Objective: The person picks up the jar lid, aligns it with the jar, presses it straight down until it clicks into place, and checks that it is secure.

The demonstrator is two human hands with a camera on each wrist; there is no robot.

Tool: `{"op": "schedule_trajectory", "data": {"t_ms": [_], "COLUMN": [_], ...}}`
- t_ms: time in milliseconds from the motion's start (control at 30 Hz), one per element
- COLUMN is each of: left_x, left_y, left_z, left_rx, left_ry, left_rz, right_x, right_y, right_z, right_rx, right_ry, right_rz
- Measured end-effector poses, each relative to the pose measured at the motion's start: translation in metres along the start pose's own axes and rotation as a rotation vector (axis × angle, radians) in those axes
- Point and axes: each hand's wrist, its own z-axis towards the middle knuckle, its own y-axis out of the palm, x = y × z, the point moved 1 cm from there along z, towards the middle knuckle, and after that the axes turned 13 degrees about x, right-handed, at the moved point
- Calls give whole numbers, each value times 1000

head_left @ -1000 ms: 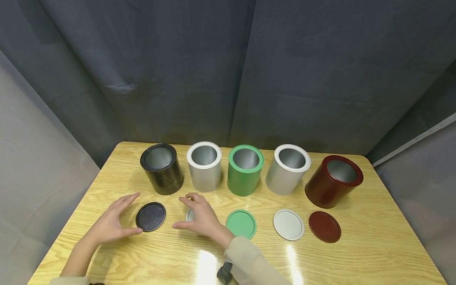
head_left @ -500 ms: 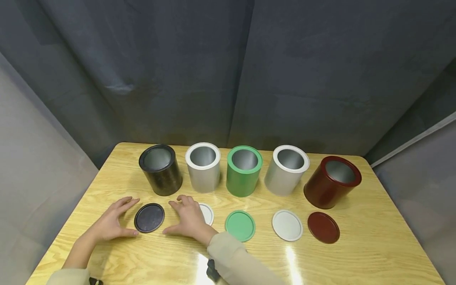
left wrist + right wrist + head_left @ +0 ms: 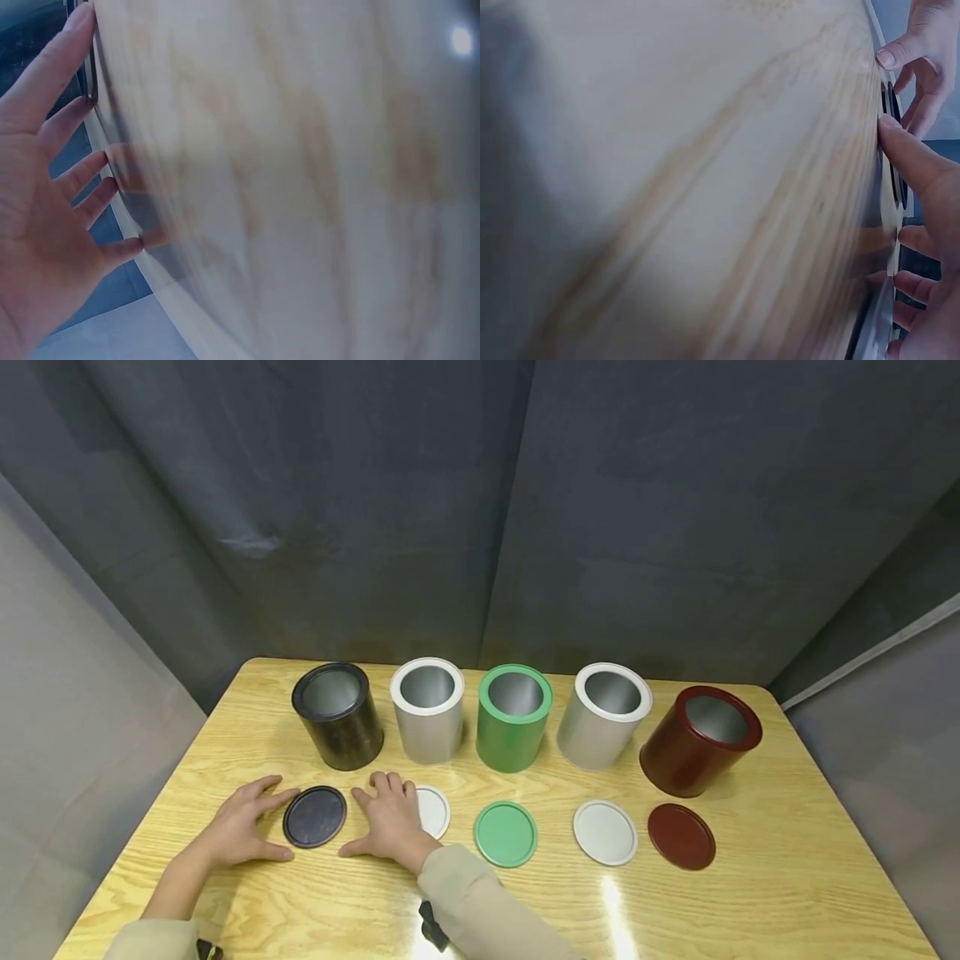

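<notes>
A round black lid (image 3: 315,817) lies flat on the wooden table between my two hands in the head view. On its left, my left hand (image 3: 238,828) is spread with thumb and fingers apart, one fingertip right at the lid's upper left edge. My right hand (image 3: 390,823) stands on the lid's right side, fingers and thumb spread toward it with a narrow gap of table between. Behind that hand a white lid (image 3: 435,812) is partly hidden. In the left wrist view the fingertips (image 3: 110,182) reach down to the tabletop. Neither hand grips anything.
Uncovered cans stand in a row at the back: a black can (image 3: 347,731), a white can (image 3: 431,735), a green can (image 3: 512,739), another white can (image 3: 596,735) and a dark red can (image 3: 690,760). Further right lie a green lid (image 3: 506,834), a second white lid (image 3: 605,832) and a dark red lid (image 3: 682,836).
My right hand has moved left from over the white lid to beside the black lid, uncovering part of the white one. My left hand has edged slightly toward the black lid.
</notes>
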Motion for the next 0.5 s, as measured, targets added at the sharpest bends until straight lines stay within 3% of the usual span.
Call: {"op": "schedule_trajectory", "data": {"t_ms": [500], "left_x": [1], "left_y": [3], "left_z": [-1], "left_rx": [20], "left_ry": [4], "left_rz": [27], "right_x": [-9], "right_y": [4], "right_z": [5], "right_rx": [21], "right_ry": [-4], "right_rz": [-15]}}
